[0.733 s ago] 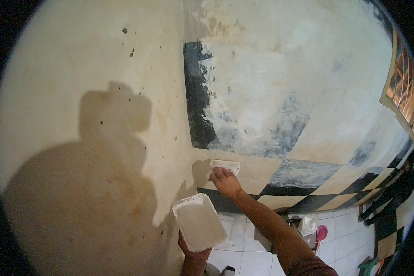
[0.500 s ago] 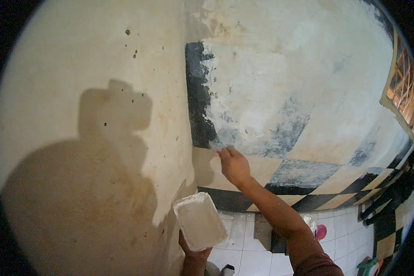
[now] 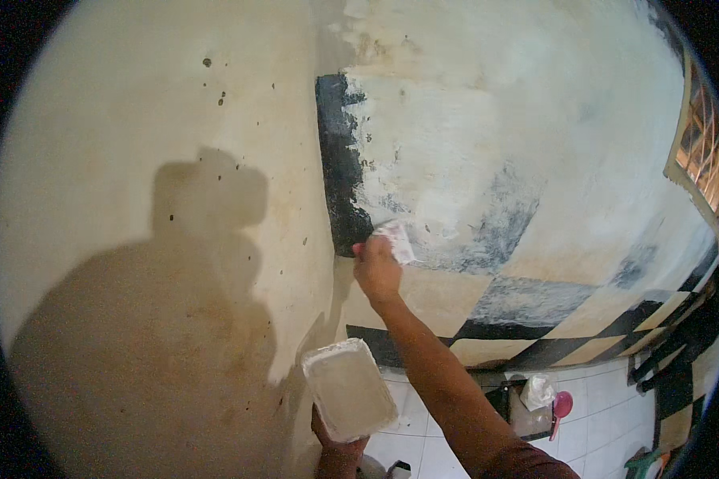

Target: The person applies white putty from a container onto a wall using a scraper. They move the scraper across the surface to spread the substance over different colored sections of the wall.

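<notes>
Left to right, all positions taken from the black strip [image 3: 337, 180] on the wall: my left hand [image 3: 339, 447] was found below it, gripping the near end of a shallow tray [image 3: 333, 349] of pale material. My right hand [image 3: 378, 270], the nearer, was at the strip's lower right corner, fingers closed on a flat white spreader [image 3: 396, 242]. The spreader lay just right of that corner, its long edge slanting down and away; wall contact could not be confirmed. A pink item [image 3: 563, 404] lay well below right.
</notes>
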### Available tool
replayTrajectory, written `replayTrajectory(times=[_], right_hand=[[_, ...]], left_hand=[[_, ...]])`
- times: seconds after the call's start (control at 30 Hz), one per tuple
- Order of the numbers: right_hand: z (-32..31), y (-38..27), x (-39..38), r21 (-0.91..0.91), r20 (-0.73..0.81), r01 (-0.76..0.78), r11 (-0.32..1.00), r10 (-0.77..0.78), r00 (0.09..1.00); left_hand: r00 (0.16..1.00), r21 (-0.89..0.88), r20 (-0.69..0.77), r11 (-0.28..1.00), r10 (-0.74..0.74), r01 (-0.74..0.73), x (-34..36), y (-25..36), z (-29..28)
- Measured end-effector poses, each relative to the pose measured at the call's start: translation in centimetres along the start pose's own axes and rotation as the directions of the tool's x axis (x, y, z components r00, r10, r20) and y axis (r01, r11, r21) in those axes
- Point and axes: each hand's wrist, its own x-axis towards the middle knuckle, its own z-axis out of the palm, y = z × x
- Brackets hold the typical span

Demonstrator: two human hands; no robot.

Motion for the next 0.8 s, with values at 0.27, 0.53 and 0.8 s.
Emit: replayTrajectory(times=[0.27,0.53,0.8], right_hand=[[-2.2,-1.0,-2.6,-0.002,-0.014,0.167,0.986,-0.167,0.986],[1.5,3.6,-0.2,-0.221,-0.074,-0.123,0.968,0.109,0.991],[0.3,-2.4,-3.5,0.004,0.39,0.126,0.992,-0.118,0.913]], left_hand=[[0.997,-0.258,0.02,0.963,-0.079,0.082,0.2,0.0,-0.8],[0.999,-0.167,-0.03,0.986,-0.028,0.023,0.3,-0.2,-0.5],[0.997,-0.228,-0.021,0.972,-0.071,0.064,0.0,0.2,-2.1]])
